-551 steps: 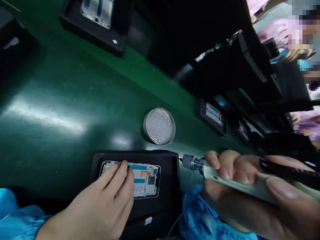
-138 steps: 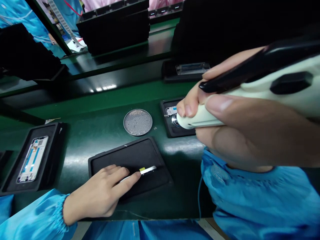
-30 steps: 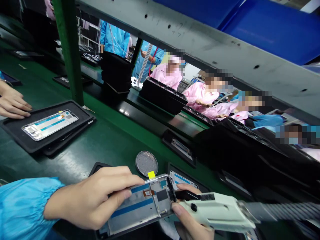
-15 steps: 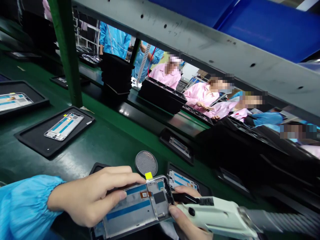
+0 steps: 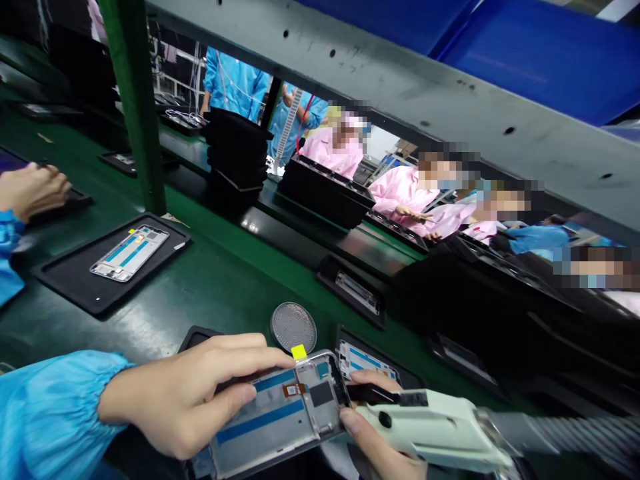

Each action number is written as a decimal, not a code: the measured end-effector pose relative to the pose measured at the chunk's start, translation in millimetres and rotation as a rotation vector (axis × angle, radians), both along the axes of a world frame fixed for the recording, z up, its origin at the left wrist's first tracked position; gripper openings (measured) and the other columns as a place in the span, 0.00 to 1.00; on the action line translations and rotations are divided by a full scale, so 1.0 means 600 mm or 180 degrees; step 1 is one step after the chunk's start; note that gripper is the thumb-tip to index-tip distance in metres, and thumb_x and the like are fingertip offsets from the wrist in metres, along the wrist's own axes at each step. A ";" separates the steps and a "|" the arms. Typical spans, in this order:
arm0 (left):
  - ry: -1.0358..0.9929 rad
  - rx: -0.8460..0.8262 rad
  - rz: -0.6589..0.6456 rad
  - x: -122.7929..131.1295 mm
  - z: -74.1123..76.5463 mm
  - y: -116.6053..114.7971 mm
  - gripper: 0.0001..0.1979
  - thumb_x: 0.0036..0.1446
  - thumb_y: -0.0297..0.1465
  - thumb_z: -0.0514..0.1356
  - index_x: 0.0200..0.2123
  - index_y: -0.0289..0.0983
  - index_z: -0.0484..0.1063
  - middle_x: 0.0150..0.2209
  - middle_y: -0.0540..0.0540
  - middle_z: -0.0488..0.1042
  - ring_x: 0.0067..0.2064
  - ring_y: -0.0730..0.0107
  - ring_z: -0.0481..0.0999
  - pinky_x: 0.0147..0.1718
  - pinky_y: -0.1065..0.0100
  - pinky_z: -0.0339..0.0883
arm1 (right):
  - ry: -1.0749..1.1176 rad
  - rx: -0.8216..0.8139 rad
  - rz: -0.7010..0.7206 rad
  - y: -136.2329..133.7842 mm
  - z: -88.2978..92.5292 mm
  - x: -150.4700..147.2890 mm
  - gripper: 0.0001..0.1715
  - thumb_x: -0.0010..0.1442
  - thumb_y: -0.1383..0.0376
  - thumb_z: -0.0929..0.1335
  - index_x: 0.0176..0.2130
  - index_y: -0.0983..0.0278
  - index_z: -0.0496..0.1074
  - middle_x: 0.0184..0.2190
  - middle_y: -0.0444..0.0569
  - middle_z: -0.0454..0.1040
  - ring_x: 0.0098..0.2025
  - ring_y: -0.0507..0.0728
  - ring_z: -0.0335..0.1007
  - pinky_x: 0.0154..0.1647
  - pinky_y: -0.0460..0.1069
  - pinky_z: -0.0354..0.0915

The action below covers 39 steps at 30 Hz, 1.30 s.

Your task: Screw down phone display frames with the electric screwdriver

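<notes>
Firmly, the left hand (image 5: pixel 185 393) grips the phone frame (image 5: pixel 273 417) just below the mesh disc (image 5: pixel 293 327), while the right hand (image 5: pixel 373 427) holds a white screwdriver (image 5: pixel 430 420), its tip seemingly hidden; a flat, steady hold suits this work.

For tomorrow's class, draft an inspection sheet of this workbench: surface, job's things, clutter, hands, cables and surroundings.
Surface: glossy green workbench.
Job's things: silver phone frame with blue strips; pale green electric screwdriver.
Clutter: round perforated metal dish.
Hands: left hand grips the frame; right hand grips the screwdriver.
Cables: ribbed grey hose at the screwdriver's rear.
Surroundings: co-worker's hand at far left; people in pink smocks beyond.
</notes>
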<state>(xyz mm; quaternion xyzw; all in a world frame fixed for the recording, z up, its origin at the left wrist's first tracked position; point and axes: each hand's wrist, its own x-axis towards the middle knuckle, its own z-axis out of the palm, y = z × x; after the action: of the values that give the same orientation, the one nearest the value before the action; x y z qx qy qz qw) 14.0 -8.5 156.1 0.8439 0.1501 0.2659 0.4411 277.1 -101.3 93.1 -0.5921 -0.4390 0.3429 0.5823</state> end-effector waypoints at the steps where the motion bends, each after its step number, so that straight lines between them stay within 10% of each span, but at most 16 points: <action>1: 0.0003 0.0020 0.0010 0.000 0.000 -0.001 0.26 0.64 0.20 0.50 0.63 0.44 0.60 0.47 0.47 0.72 0.44 0.69 0.73 0.46 0.70 0.67 | -0.0030 -0.0029 0.0025 -0.001 0.000 0.000 0.23 0.52 0.53 0.76 0.44 0.62 0.74 0.32 0.48 0.78 0.31 0.55 0.73 0.35 0.50 0.70; 7: 0.0163 0.0005 0.0140 -0.003 -0.015 0.021 0.22 0.66 0.23 0.51 0.61 0.42 0.65 0.43 0.47 0.74 0.41 0.70 0.74 0.42 0.71 0.68 | -0.0042 0.0039 0.0147 0.015 0.012 -0.005 0.23 0.53 0.53 0.75 0.45 0.63 0.73 0.27 0.48 0.77 0.29 0.56 0.73 0.33 0.52 0.71; 20: 0.1321 0.0656 -0.0219 0.040 -0.168 0.092 0.11 0.62 0.25 0.55 0.39 0.36 0.78 0.35 0.44 0.78 0.39 0.64 0.76 0.41 0.67 0.69 | 0.0576 0.0850 -0.0450 0.100 0.030 0.058 0.19 0.49 0.65 0.77 0.40 0.64 0.72 0.18 0.42 0.73 0.21 0.53 0.72 0.24 0.50 0.70; 31: 0.2316 0.1315 0.0291 0.018 -0.190 0.086 0.09 0.61 0.22 0.53 0.38 0.32 0.74 0.38 0.37 0.73 0.39 0.55 0.74 0.40 0.56 0.70 | 0.0504 0.0879 -0.0562 0.104 0.042 0.063 0.19 0.48 0.66 0.77 0.40 0.65 0.72 0.18 0.43 0.73 0.21 0.53 0.72 0.23 0.50 0.72; 39: 0.2520 0.1230 0.0884 -0.080 -0.140 0.162 0.16 0.71 0.31 0.45 0.47 0.37 0.73 0.43 0.44 0.76 0.43 0.65 0.78 0.44 0.66 0.72 | 0.0554 0.1108 -0.1163 0.111 0.053 0.119 0.23 0.43 0.61 0.79 0.38 0.65 0.73 0.18 0.42 0.72 0.20 0.54 0.70 0.22 0.49 0.70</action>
<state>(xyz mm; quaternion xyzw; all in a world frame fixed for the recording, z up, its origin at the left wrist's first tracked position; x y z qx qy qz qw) -33.8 88.7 72.1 0.9192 0.3663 0.0029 0.1446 348.7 -34.5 124.7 -0.5208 -0.3255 0.2011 0.7631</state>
